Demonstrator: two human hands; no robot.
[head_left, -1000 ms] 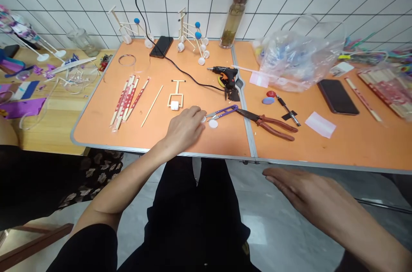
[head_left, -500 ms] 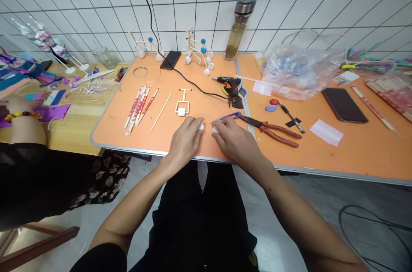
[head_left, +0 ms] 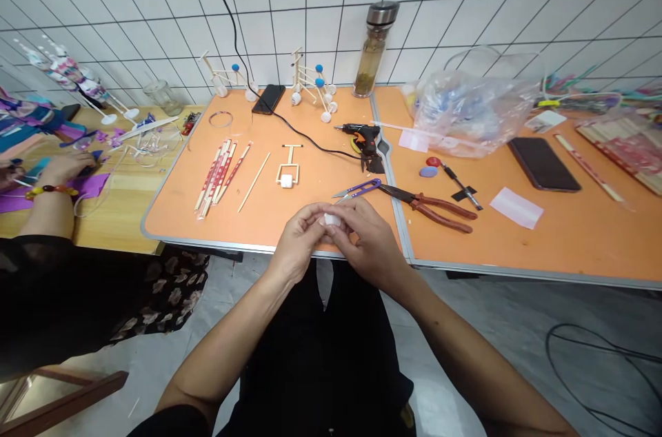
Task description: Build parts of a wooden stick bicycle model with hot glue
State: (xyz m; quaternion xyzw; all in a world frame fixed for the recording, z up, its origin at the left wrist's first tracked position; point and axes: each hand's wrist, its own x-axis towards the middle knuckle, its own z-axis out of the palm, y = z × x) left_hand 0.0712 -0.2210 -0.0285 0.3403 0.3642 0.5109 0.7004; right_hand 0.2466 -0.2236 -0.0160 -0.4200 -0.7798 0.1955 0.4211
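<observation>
My left hand (head_left: 300, 238) and my right hand (head_left: 369, 237) meet near the table's front edge. Both are closed on a small white round piece (head_left: 332, 220), pinched between the fingertips; fingers partly cover it. Just beyond the right fingers lie purple-handled thread snips (head_left: 368, 186), blades pointing left. Pliers with brown handles (head_left: 432, 206) rest to the right of the snips. A small frame of wooden sticks (head_left: 289, 165) with a white roller lies ahead of my left hand, and a single thin stick (head_left: 254, 182) is left of that.
Chopsticks in red-patterned wrappers (head_left: 220, 175) lie at left. A glue gun (head_left: 363, 140) with a black cord, stick models with blue balls (head_left: 316, 82), a glass bottle (head_left: 373, 54) and a plastic bag (head_left: 465, 109) stand farther back. At far left, a co-worker's hand (head_left: 67, 165) works over purple material.
My hands have come together from a short distance apart. The white piece is now held between both, and my right hand has come away from the snips.
</observation>
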